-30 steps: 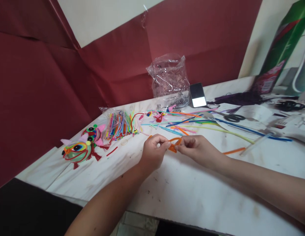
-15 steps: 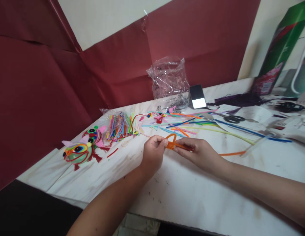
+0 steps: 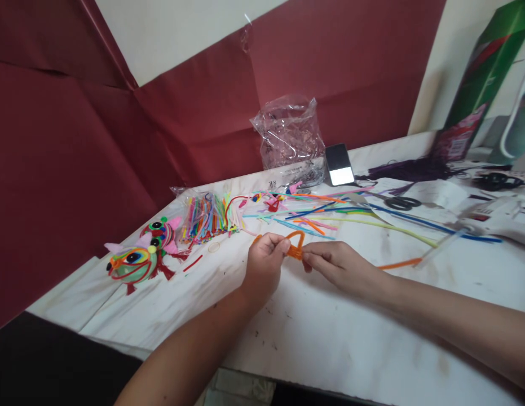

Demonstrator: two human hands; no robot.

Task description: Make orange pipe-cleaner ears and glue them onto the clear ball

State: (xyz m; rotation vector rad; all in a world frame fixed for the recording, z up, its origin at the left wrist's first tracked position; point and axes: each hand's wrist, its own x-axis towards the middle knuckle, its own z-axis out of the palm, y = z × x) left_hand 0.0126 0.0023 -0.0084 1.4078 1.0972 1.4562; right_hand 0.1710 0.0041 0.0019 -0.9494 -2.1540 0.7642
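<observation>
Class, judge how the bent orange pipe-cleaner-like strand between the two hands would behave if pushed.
The bent orange pipe-cleaner-like strand would likely bend yet hold its shape, since its loop arches upward without drooping. It is probably light, looking so thin. The open loop would perhaps squash rather than snap, being already curved tightly.

No text can be read for certain: print on the clear, crinkled plastic bag (image 3: 290,135) and tall green-and-pink box (image 3: 477,84) is blurred.
</observation>
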